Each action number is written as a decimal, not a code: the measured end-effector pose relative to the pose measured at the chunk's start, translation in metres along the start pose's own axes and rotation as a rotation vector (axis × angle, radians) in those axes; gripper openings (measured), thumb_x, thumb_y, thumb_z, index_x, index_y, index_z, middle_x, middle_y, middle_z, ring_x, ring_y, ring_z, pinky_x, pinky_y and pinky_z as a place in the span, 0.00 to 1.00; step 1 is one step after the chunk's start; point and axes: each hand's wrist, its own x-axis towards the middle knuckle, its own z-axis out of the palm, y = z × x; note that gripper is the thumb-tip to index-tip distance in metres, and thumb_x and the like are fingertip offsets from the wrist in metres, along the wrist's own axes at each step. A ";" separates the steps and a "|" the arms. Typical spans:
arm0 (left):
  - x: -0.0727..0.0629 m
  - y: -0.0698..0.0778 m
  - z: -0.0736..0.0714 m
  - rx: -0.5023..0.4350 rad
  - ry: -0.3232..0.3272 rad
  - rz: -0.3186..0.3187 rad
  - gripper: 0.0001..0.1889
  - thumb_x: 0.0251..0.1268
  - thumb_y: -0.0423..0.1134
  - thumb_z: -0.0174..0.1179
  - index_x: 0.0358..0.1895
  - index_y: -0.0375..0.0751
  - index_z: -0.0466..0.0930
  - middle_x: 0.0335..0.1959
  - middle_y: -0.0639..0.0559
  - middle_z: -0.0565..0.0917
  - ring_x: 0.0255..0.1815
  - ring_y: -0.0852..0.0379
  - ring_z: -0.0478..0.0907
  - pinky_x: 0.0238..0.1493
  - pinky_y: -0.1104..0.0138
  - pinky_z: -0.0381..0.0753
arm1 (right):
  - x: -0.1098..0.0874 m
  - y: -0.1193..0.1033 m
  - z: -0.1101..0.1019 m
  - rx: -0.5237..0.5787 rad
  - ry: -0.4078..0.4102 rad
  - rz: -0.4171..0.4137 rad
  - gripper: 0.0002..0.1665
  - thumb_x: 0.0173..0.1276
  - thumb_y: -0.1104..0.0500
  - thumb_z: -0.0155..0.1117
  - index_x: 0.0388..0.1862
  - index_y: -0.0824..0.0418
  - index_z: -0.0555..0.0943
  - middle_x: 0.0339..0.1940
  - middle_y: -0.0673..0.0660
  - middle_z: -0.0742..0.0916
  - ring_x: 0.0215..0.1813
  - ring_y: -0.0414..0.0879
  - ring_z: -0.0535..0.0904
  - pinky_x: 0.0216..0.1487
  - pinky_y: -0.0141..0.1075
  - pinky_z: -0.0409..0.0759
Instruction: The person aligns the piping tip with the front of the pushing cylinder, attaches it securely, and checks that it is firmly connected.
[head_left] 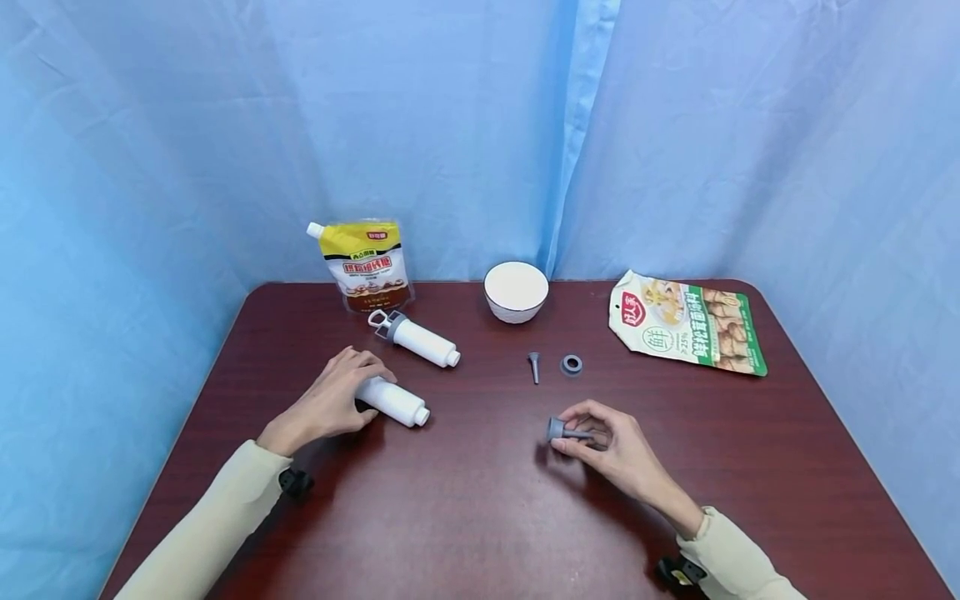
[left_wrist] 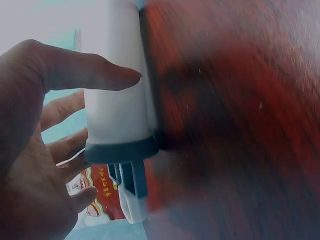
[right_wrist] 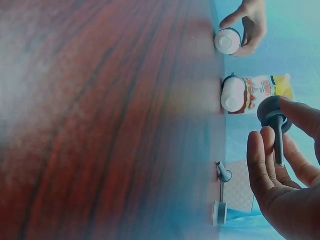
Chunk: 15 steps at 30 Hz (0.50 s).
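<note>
On the left of the table my left hand [head_left: 330, 398] grips a white icing syringe [head_left: 399, 403], its capped-looking white tip pointing right. The left wrist view shows the thumb across the white barrel, with a dark grey collar [left_wrist: 122, 151] and a ring handle at the rear end. My right hand [head_left: 618, 454] pinches a grey nozzle [head_left: 556, 428] by its wide round base; its thin tube points back towards the palm. A second white icing syringe [head_left: 424, 342] lies behind the left hand. A small grey nozzle [head_left: 535, 367] and a grey ring [head_left: 572, 365] rest beyond the right hand.
At the back left stands a spouted pouch [head_left: 367, 262] with a yellow top. A white bowl [head_left: 514, 315] is at the back middle, and a green and white food packet [head_left: 690, 325] lies at the back right. Blue curtains [head_left: 450, 142] hang around the table.
</note>
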 end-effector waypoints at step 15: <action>-0.001 -0.013 -0.006 -0.103 -0.118 -0.063 0.23 0.57 0.39 0.78 0.57 0.55 0.86 0.54 0.51 0.83 0.58 0.50 0.75 0.59 0.44 0.80 | 0.000 0.000 0.000 -0.006 -0.011 0.006 0.18 0.62 0.58 0.80 0.49 0.55 0.84 0.41 0.57 0.91 0.41 0.40 0.90 0.44 0.33 0.88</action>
